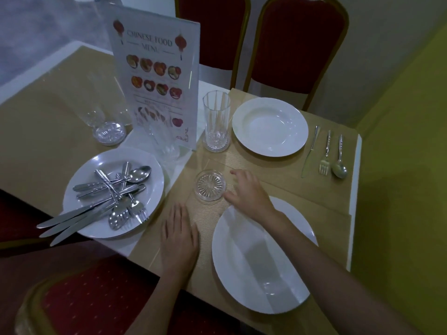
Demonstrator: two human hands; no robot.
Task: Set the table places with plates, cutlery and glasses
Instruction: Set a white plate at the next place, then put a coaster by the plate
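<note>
- Nearest you, the round white plate (254, 269) lies on the ribbed beige placemat (302, 189).
- Your left hand (179, 235) rests flat, holding nothing.
- Your right hand (246, 192) is open, beside the clear glass coaster (210, 184).
- Farther, a tall clear glass (216, 119) stands beside the second white plate (269, 126).
</note>
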